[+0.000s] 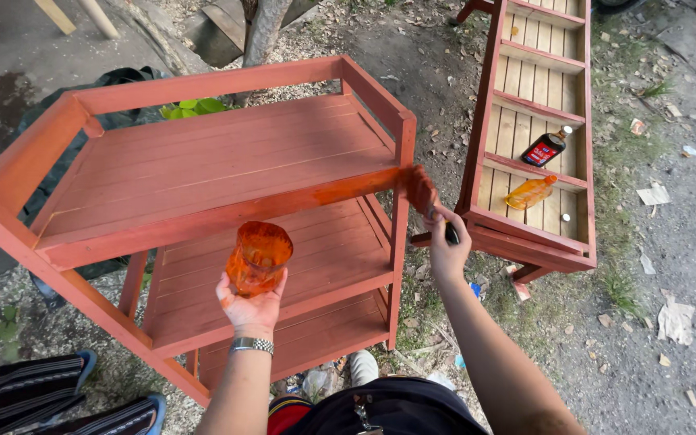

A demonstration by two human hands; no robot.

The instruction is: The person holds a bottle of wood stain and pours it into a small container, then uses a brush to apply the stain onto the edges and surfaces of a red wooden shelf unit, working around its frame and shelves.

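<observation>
Brush [422, 192] bristles blurred, handle mostly hidden in right hand [448, 246]; far rack [532, 129] top cut off by edge; cup [258, 258] contents unclear; near-left striped cloth [26, 395] cropped.

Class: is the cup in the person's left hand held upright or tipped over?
Upright: the cup rests in the left hand with its open mouth facing up.

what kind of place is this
Probably an outdoor yard used as a makeshift workshop: bare ground with litter and wood chips, a tree trunk, and a shelf unit being coated by brush.
</observation>
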